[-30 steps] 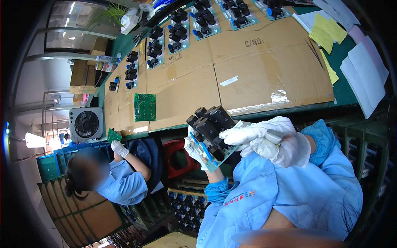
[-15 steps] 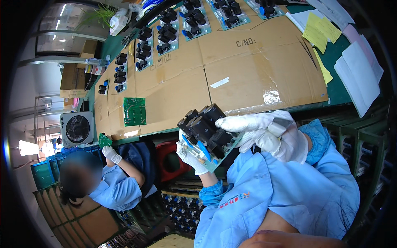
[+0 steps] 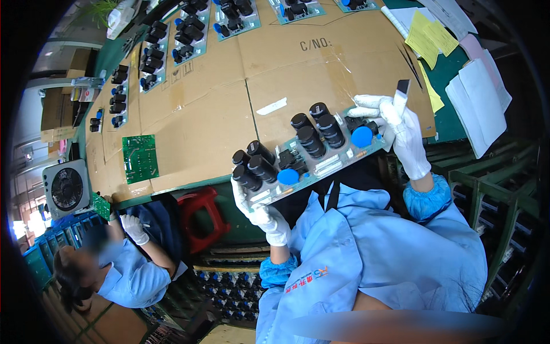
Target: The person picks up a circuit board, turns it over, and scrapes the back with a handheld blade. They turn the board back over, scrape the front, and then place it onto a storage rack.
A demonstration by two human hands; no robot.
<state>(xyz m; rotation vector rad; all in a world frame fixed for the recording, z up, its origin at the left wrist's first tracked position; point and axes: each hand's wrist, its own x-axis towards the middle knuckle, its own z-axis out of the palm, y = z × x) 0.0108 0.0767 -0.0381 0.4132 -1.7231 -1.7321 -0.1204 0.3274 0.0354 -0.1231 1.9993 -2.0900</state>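
Black-lettered cardboard lies beyond the fingers, left hand low and right hand higher, gripping a circuit board.

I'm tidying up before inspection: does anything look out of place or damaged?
One green board lies alone near the edge of the cardboard, its upper face without the tall black cylinders seen on the held board; that looks mildly odd. No spill or obvious damage shows.

You are in an electronics workshop: you hold a circuit board, more boards line the far side of your bench, a uniformed co-worker is at left, and racks stand near right.
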